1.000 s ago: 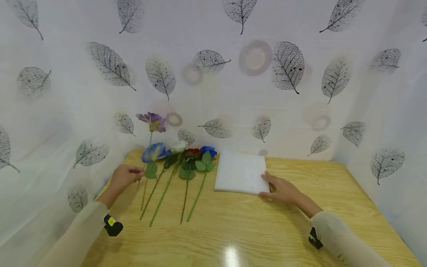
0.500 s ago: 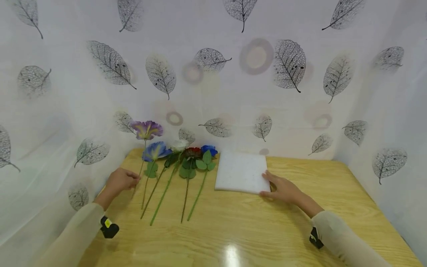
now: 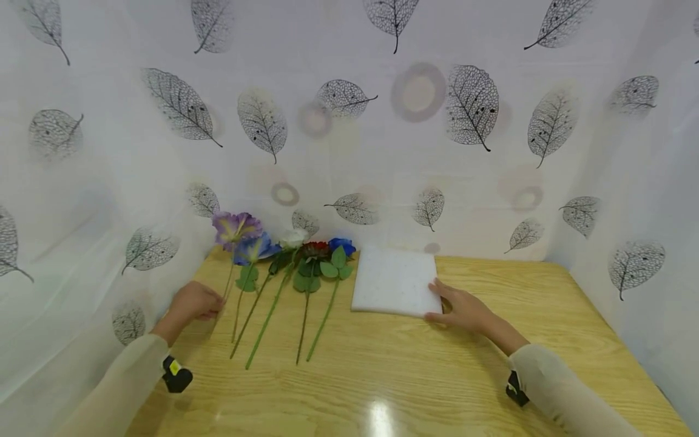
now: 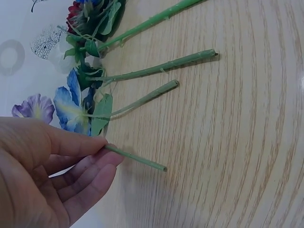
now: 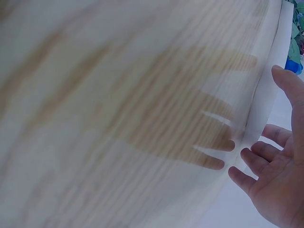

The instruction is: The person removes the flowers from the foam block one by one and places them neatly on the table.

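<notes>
My left hand pinches the stem of a purple artificial flower at the left end of a row of flowers. In the left wrist view the cut end of that stem sticks out past thumb and fingertips, close over the table. Right beside it lies a blue flower; its bloom partly meets the purple one. At the near right corner of a white foam board, my right hand touches the edges with extended thumb and fingers. The right wrist view shows these fingers relaxed along the board.
Further right in the row lie a white flower, a red flower and a blue rose, stems pointing toward me. They share the wooden table with the board. A leaf-printed curtain hangs behind and at both sides.
My left hand has moved left and toward me, lowering the purple flower from above the row to beside the blue one. The right hand and the board have stayed in place.
</notes>
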